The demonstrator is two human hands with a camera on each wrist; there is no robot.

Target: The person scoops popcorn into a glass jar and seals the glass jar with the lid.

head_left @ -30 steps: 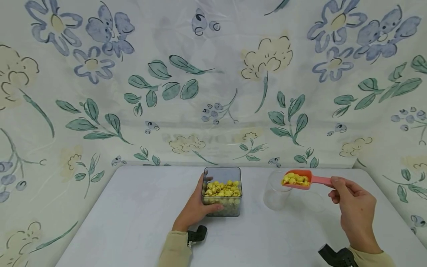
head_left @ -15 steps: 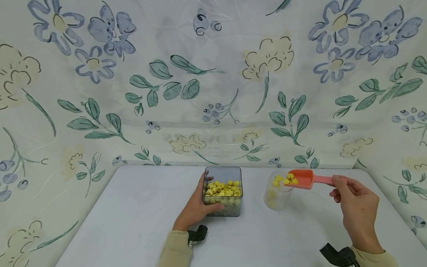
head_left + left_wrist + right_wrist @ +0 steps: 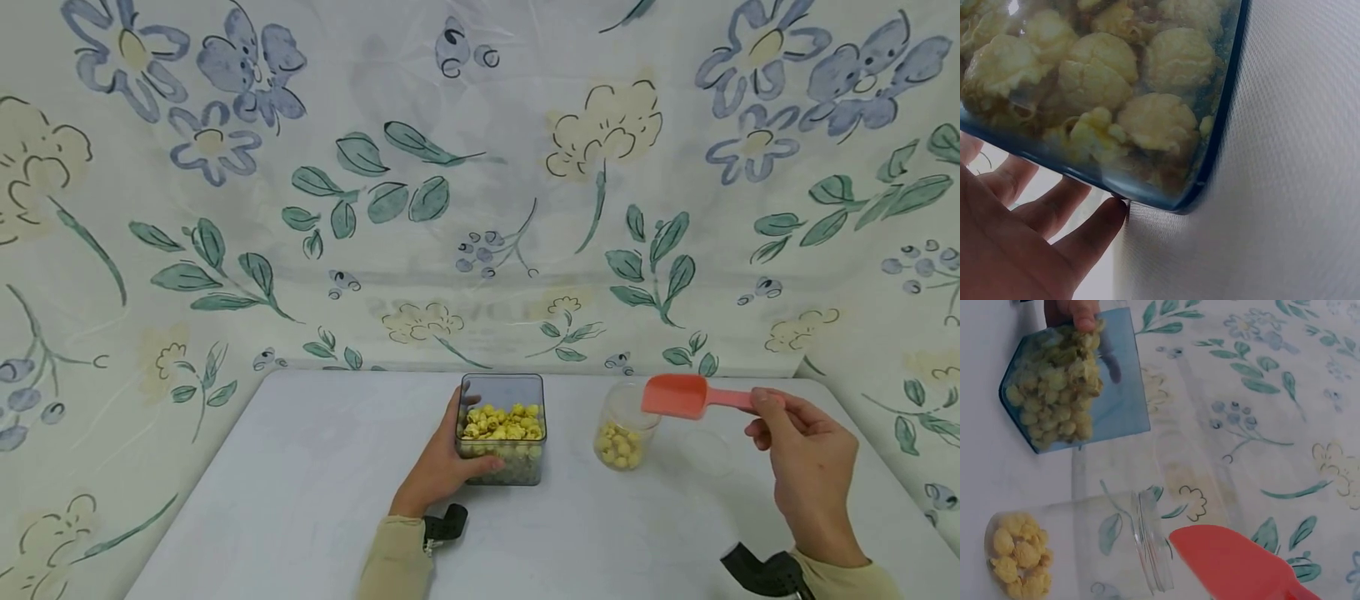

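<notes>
A clear square container point(image 3: 501, 462) of yellow popcorn point(image 3: 501, 423) stands on the table. My left hand point(image 3: 441, 467) grips it from the left, thumb along the front wall, other fingers partly hidden behind. In the left wrist view, fingers point(image 3: 1094, 231) lie against the container's edge. My right hand point(image 3: 810, 467) pinches the handle of a red scoop point(image 3: 675, 397) between thumb and fingers. The scoop is tipped beside the mouth of a clear round jar point(image 3: 628, 408), and no popcorn shows on it. In the right wrist view, popcorn pieces point(image 3: 1022, 553) lie at the jar's bottom.
A clear round lid point(image 3: 708, 452) lies flat on the white table point(image 3: 315, 500), right of the jar. Behind the table hangs a floral cloth point(image 3: 495, 325), which also runs along both sides.
The popcorn in the scoop has dropped into the jar and settled at its bottom. The right hand has tilted the scoop and shifted slightly right. My left hand keeps its grip.
</notes>
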